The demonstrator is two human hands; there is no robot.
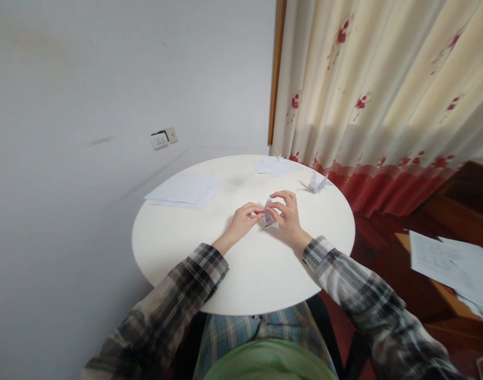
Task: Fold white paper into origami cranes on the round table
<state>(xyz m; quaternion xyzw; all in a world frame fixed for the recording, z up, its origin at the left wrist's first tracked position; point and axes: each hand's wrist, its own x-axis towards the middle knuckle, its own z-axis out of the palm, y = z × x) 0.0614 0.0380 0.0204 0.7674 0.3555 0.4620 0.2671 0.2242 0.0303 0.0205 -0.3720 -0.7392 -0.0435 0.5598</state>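
Between my two hands, over the middle of the table, is a small piece of folded white paper. My left hand pinches its left side with thumb and forefinger. On the other side, my right hand grips the paper with bent fingers, which cover part of it. The folds cannot be made out clearly. A finished-looking white paper crane stands on the table, beyond my right hand and to its right.
All this is on a round white table. A stack of white paper sheets lies at the left, smaller paper pieces at the far edge. A wall is behind left, a flowered curtain behind right. Written sheets rest on wooden furniture at right.
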